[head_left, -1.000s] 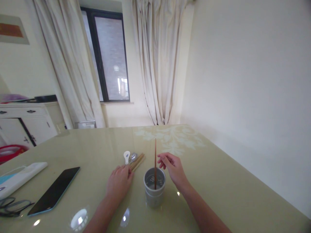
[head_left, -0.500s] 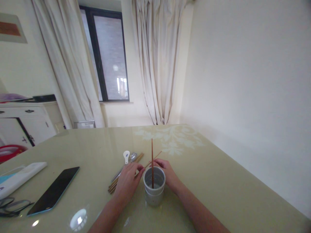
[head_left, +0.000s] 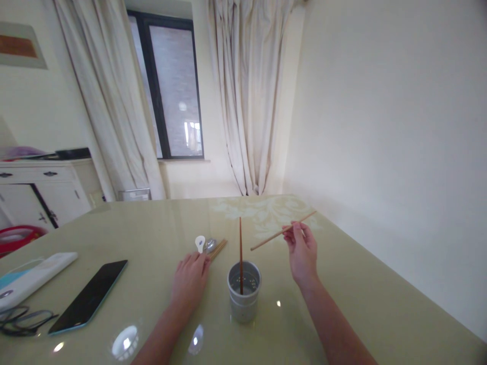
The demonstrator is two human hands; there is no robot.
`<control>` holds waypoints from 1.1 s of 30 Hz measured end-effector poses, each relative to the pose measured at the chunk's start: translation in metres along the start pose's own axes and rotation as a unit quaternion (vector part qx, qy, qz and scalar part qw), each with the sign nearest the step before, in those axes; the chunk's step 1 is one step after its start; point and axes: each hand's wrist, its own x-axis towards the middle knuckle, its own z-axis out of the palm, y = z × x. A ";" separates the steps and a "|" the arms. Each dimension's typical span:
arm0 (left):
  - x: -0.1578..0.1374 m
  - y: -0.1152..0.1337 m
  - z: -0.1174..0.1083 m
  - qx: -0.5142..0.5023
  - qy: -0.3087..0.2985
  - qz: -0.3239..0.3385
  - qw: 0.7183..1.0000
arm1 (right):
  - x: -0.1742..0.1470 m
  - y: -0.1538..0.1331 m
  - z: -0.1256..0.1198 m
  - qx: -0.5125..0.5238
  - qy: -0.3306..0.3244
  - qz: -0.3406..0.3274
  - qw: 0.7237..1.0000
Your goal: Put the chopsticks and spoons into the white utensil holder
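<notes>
Both forearms reach in from the near edge, the left hand (head_left: 190, 281) lying palm down, the right hand (head_left: 302, 251) raised. Between them stands a grey cup (head_left: 244, 308), one reddish-brown chopstick (head_left: 241, 248) upright inside. The left's bent fingers cover a chopstick bundle (head_left: 218, 248), grip unclear, spoons (head_left: 200, 243) just beyond; the right's fingertips pinch a pale chopstick (head_left: 268, 240), slanting past the cup.

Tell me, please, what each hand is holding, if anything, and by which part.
The right hand pinches a light wooden chopstick near its middle. The left hand lies over a chopstick pile; whether it grips any cannot be told.
</notes>
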 end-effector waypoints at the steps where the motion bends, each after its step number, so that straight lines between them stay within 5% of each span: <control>1: 0.000 0.001 -0.002 0.014 -0.012 -0.001 1.000 | 0.001 -0.004 -0.001 0.014 0.000 -0.001 1.000; 14: -0.002 0.002 0.001 0.028 -0.044 -0.016 0.999 | -0.043 0.008 0.024 -0.114 -0.245 0.048 0.962; 25: -0.002 0.005 -0.002 -0.005 -0.056 -0.001 0.998 | -0.045 0.033 0.020 -0.137 -0.234 0.118 0.955; 33: -0.003 0.008 0.006 -0.074 -0.052 0.042 0.995 | -0.051 0.060 0.017 -0.228 -0.277 0.161 0.919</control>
